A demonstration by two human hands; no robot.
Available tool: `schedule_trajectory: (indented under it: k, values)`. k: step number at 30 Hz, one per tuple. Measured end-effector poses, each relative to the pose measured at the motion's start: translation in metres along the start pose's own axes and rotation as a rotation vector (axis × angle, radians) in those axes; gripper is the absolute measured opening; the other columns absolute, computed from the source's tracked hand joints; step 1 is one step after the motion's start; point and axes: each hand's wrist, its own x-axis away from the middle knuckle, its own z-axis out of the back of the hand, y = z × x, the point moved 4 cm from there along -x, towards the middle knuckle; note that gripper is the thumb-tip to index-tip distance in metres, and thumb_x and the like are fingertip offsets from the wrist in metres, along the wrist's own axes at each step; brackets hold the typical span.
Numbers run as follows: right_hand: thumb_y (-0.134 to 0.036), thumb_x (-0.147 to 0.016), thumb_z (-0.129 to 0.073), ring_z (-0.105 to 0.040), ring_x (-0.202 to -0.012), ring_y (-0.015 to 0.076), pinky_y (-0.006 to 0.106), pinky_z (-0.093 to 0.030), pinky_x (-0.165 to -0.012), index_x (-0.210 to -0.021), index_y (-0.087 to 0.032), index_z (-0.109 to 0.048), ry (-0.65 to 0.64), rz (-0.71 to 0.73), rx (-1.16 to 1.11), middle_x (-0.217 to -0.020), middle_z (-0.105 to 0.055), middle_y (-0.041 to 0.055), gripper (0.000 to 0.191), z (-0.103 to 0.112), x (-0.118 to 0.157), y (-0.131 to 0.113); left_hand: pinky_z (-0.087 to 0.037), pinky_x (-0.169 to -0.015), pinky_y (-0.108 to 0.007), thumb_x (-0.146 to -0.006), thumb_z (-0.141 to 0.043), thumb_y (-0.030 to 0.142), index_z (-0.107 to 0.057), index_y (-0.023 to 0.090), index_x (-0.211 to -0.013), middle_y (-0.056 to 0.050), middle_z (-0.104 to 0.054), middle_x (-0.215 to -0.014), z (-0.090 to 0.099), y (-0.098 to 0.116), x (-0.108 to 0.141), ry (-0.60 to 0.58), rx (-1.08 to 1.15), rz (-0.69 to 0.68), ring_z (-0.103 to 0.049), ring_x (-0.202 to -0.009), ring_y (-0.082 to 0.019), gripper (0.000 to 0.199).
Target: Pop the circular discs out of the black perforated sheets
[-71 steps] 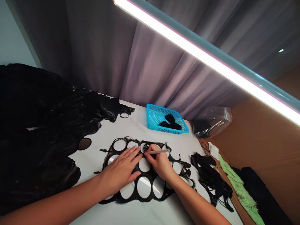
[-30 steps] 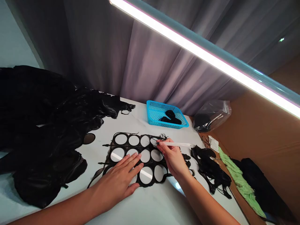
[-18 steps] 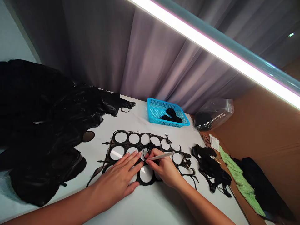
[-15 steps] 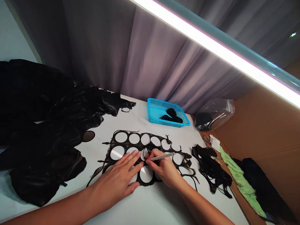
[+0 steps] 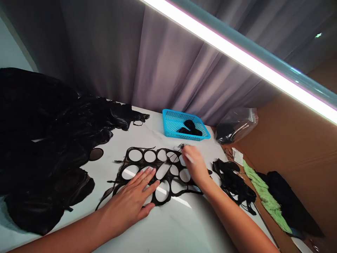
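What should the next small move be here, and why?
Probably a slightly farther pull away by the right hand, which holds a blurred white stick-like tool: thin black strands seem to run taut to it from the black sheet with round holes, where one hole looks drawn out long. The left hand lies flat on the sheet, which should steady it.

We see the right grip [image 5: 195,163] and white tool [image 5: 190,158] blurred; the left grip [image 5: 135,195] partly hides the black cut-out sheet [image 5: 169,197].

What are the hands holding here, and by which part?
The right hand grips a pale stick and seemingly black strands; motion blur hides exactly where. The left hand holds nothing, lying flat on the black holed sheet.
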Motion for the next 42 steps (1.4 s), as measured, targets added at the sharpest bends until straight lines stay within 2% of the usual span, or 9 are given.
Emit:
schedule_trajectory:
  k: [2,5,10,14,21,31,37,39,42]
  values:
    - [-0.03,-0.093,-0.045,-0.049,-0.07,0.0204,0.032,-0.038,-0.067,-0.073,-0.023,-0.048,0.12,-0.171,-0.025,-0.076,-0.059,0.0045,0.021,0.017,-0.01,0.026,-0.036,-0.115,-0.046,-0.092,-0.061,0.035,-0.042,0.028,-0.147,-0.008,-0.031,-0.16,0.0,-0.001,0.0,-0.003,0.007,0.0,-0.034,-0.144,-0.031,0.058]
    - [-0.043,-0.09,-0.055,-0.054,-0.07,0.0199,0.03,-0.041,-0.065,-0.074,-0.023,-0.052,0.076,-0.359,-0.283,-0.076,-0.063,0.0039,0.026,0.025,-0.005,0.036,-0.039,-0.113,-0.046,-0.091,-0.062,0.037,-0.043,0.027,-0.146,-0.009,-0.032,-0.159,0.003,-0.001,-0.001,-0.012,-0.001,-0.003,-0.036,-0.143,-0.031,0.058]
    - [-0.047,-0.085,-0.065,-0.059,-0.067,0.0159,0.029,-0.048,-0.062,-0.076,-0.022,-0.051,-0.207,-0.553,-0.887,-0.098,-0.066,0.0055,0.03,0.005,0.037,-0.012,-0.04,-0.113,-0.046,-0.092,-0.061,0.029,-0.056,0.022,-0.133,-0.012,-0.043,-0.153,0.018,0.01,-0.001,0.015,-0.047,-0.041,-0.043,-0.139,-0.031,0.043]
    - [-0.048,-0.085,-0.067,-0.064,-0.08,0.0184,0.03,-0.053,-0.068,-0.079,-0.022,-0.05,-0.37,-0.607,-1.089,-0.101,-0.063,0.0046,0.031,-0.012,0.067,-0.046,-0.039,-0.114,-0.042,-0.091,-0.061,0.028,-0.059,0.024,-0.128,-0.009,-0.055,-0.144,0.019,0.027,0.011,-0.044,0.025,-0.101,-0.051,-0.133,-0.027,0.038]
    - [-0.031,-0.091,-0.057,-0.047,-0.071,0.0152,0.027,-0.039,-0.063,-0.072,-0.022,-0.045,-0.394,-0.343,-0.678,-0.075,-0.05,-0.0007,0.025,-0.024,0.093,-0.062,-0.038,-0.114,-0.043,-0.091,-0.06,0.029,-0.05,0.027,-0.141,-0.007,-0.047,-0.151,0.008,0.029,0.027,-0.084,0.036,-0.093,-0.042,-0.139,-0.028,0.051]
    - [-0.014,-0.089,-0.052,-0.047,-0.067,0.0148,0.025,-0.036,-0.059,-0.074,-0.022,-0.042,-0.314,-0.128,-0.454,-0.076,-0.051,-0.0003,0.02,-0.029,0.098,-0.068,-0.038,-0.114,-0.043,-0.09,-0.062,0.028,-0.048,0.026,-0.143,-0.008,-0.044,-0.153,0.009,0.028,0.027,-0.076,0.025,-0.109,-0.041,-0.14,-0.029,0.054]
    - [-0.004,-0.088,-0.05,-0.055,-0.086,0.0205,0.03,-0.045,-0.072,-0.083,-0.022,-0.048,-0.324,0.15,-0.199,-0.101,-0.062,0.007,0.018,-0.027,0.106,-0.088,-0.037,-0.114,-0.049,-0.087,-0.064,0.028,-0.05,0.028,-0.14,-0.009,-0.02,-0.163,0.009,0.026,0.028,-0.089,0.047,-0.07,-0.031,-0.144,-0.034,0.056]
    - [-0.002,-0.089,-0.047,-0.055,-0.091,0.022,0.032,-0.045,-0.075,-0.087,-0.022,-0.051,-0.278,0.236,-0.131,-0.106,-0.063,0.0085,0.02,-0.022,0.1,-0.082,-0.037,-0.114,-0.05,-0.085,-0.065,0.027,-0.05,0.029,-0.141,-0.008,-0.015,-0.164,0.01,0.025,0.028,-0.076,0.056,-0.065,-0.03,-0.144,-0.036,0.057]
    - [-0.01,-0.094,-0.041,-0.054,-0.085,0.0212,0.032,-0.044,-0.074,-0.081,-0.022,-0.051,-0.075,0.109,-0.054,-0.089,-0.06,0.0061,0.02,-0.001,0.074,-0.044,-0.038,-0.113,-0.05,-0.085,-0.064,0.024,-0.049,0.03,-0.141,-0.008,-0.011,-0.165,0.011,0.025,0.028,-0.067,0.043,-0.071,-0.033,-0.143,-0.036,0.058]
